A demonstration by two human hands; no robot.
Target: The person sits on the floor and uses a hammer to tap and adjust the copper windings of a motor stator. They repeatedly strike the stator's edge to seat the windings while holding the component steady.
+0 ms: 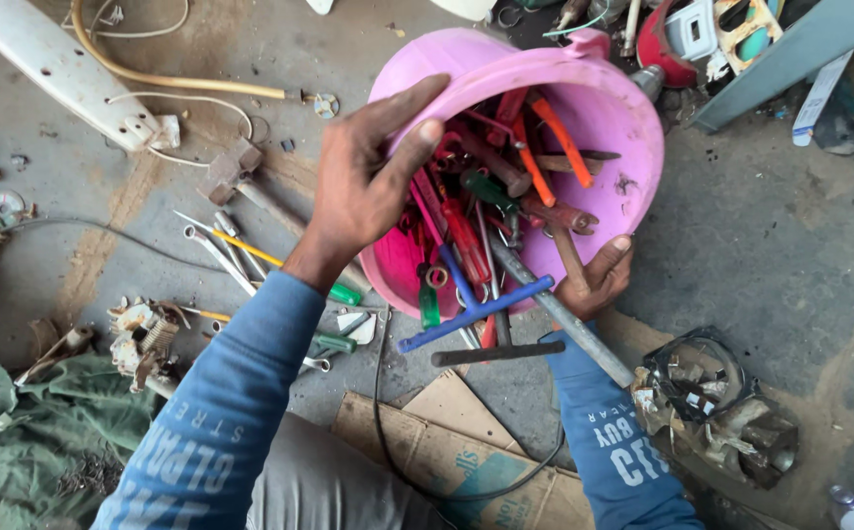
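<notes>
**Pink bucket tipped, both hands on it**

Head view: pink bucket (599,118) sits tilted on the concrete floor (771,236), mouth toward the camera, packed with tools. Left hand (363,182) grips the near rim, fingers curled over the edge, thumb on the outside. Right hand (596,280) is cupped under the lower rim, fingers closed on the wall. Blue T-wrench (471,312) and a grey bar (562,319) stick out of the mouth. Screwdrivers (250,257) and a hammer (236,177) lie on the floor left of the bucket. Cardboard (466,456) sits below it, scrap pile (717,407) at lower right.
</notes>
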